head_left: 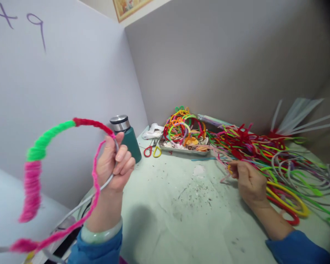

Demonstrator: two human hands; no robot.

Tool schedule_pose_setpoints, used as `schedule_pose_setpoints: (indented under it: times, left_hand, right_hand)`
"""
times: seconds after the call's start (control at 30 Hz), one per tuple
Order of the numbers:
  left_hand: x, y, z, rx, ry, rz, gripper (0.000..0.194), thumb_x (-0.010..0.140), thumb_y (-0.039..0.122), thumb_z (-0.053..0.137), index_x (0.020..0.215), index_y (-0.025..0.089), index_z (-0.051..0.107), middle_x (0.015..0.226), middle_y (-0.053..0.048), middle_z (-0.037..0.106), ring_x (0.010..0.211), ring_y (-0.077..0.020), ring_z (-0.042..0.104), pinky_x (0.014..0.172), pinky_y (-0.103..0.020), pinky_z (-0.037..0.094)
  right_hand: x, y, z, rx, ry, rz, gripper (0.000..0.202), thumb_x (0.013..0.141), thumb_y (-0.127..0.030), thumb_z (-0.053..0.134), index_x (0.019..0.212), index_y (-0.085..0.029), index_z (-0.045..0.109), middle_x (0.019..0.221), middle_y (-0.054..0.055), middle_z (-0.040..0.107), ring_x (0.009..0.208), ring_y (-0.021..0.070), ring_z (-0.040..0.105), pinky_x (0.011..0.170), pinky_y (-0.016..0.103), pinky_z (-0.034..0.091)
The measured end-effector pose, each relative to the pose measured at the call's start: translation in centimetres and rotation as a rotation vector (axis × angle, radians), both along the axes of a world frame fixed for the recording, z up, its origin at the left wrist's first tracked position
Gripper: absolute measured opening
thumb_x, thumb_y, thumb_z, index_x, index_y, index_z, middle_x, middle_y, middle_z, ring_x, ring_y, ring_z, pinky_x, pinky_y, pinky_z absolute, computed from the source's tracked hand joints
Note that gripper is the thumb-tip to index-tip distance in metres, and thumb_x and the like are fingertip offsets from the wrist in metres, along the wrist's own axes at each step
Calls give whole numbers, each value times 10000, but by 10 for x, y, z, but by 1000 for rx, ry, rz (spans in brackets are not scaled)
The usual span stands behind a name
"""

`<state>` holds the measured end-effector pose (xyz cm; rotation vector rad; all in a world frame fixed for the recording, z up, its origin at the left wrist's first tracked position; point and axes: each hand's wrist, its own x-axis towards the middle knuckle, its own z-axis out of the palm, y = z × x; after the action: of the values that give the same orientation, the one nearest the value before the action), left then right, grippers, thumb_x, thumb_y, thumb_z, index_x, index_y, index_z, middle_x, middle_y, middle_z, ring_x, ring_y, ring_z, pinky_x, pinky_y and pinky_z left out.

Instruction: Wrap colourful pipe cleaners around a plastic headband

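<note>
My left hand [114, 165] is raised at the left, closed around a curved band wrapped in fuzzy pipe cleaner [59, 132], red near my fingers, then green, then thick pink at its free end. A thin pink pipe cleaner [95, 179] hangs from the same grip and loops down to the lower left. A pale grey cord [106, 182] also passes through this hand. Over the table's right side, my right hand [249, 179] is pinched beside a heap of colored pipe cleaners [253, 145]. Pale pink strands and a small orange-yellow bit show at its fingertips; what it grips is unclear.
A teal bottle [130, 141] stands behind my left hand. Red-and-yellow-handled scissors [152, 150] lie beside a metal tray [181, 149] piled with colored loops. Yellow and red loops [291, 201] are near my right wrist. Dark specks dot the pale tablecloth [181, 227]; partitions rise behind.
</note>
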<state>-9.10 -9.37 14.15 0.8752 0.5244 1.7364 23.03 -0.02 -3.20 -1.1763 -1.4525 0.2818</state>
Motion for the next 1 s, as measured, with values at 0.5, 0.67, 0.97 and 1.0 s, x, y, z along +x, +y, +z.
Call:
schedule_pose_setpoints:
  times: [0.5,0.67,0.97,1.0]
  left_hand:
    - [100,75,-120,-151,1191,-258,517,780,553,470,491,126,516,423,38,390,433,-67,342,454,-207,259]
    - [95,79,-132,1,1261,-142,524,829,537,401,518,128,505,465,42,363,475,-72,335,471,-207,228]
    - [89,78,-140,6,1249,-117,397,882,465,353,859,162,609,607,7,585,544,-115,504,556,-220,347]
    - [90,78,-140,-1,1245,-115,384,880,463,358,873,165,601,612,6,593,544,-118,511,556,-221,352]
  right_hand:
    - [-27,-3,20,-510,298,572,451,889,-515,336,893,-151,603,777,88,652,603,164,608,483,257,469]
    - [-52,-12,40,-491,59,579,203,812,-359,530,845,-172,601,682,0,595,535,109,527,479,208,413]
    - [-69,-6,24,-375,13,432,157,805,-246,483,803,-180,625,675,-5,609,619,133,545,570,229,417]
    - [-69,-6,21,-378,22,427,167,814,-258,477,825,-180,623,686,-2,613,626,137,549,575,233,420]
